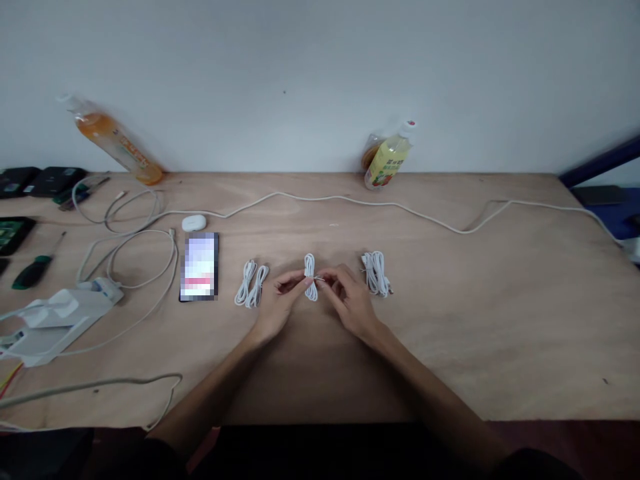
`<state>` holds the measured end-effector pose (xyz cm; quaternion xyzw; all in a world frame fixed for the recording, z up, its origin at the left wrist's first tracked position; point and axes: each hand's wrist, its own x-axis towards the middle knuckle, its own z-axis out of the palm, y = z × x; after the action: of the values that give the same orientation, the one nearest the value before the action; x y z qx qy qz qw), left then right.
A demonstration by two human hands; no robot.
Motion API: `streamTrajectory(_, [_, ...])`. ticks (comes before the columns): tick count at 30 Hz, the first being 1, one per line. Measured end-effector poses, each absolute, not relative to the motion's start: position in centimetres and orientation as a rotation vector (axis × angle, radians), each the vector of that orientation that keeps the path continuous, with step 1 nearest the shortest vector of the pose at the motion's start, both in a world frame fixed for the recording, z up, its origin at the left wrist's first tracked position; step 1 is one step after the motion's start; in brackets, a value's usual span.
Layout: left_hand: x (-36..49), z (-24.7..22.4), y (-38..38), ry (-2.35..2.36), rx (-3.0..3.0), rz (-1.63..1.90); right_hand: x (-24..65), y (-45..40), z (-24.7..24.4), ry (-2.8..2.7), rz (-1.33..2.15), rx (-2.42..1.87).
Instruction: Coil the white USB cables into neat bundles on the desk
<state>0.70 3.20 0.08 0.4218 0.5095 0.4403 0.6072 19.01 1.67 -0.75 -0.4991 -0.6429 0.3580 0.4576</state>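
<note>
A small bundled white cable (310, 263) is held upright over the middle of the table. My left hand (280, 300) pinches its middle between thumb and fingers. At the bundle's right side, my right hand (350, 300) is closed with its fingertips on a thin tie (318, 279) that comes off the cable's middle. Left of my left hand lie two more bundled white cables (251, 285), side by side. Further bundled white cables (377, 273) lie close together just right of my right hand.
A phone (199, 267) and a white earbud case (194, 223) lie to the left. Beyond them are loose cables, a white power strip (65, 320) and a screwdriver (37, 267). An orange drink bottle (117, 147) and a yellow-labelled bottle (390, 160) stand by the wall. One long cord (340, 198) crosses the back.
</note>
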Motion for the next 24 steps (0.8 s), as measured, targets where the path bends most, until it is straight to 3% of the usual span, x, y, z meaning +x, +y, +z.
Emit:
streamTrajectory(4, [0.6, 0.1, 3.1, 1.133, 0.969, 0.989, 18.7, 1.7, -0.8, -1.488, 0.943, -1.239])
streamTrajectory(11, [0.8, -0.3, 3.0, 1.028, 0.951, 0.990, 18.4, 2.3, -0.5, -0.954, 1.523, -1.217])
streamTrajectory(24, [0.4, 0.7, 3.0, 0.907, 1.108, 0.850, 20.1, 2.9, -0.8, -0.792, 1.827, -1.177])
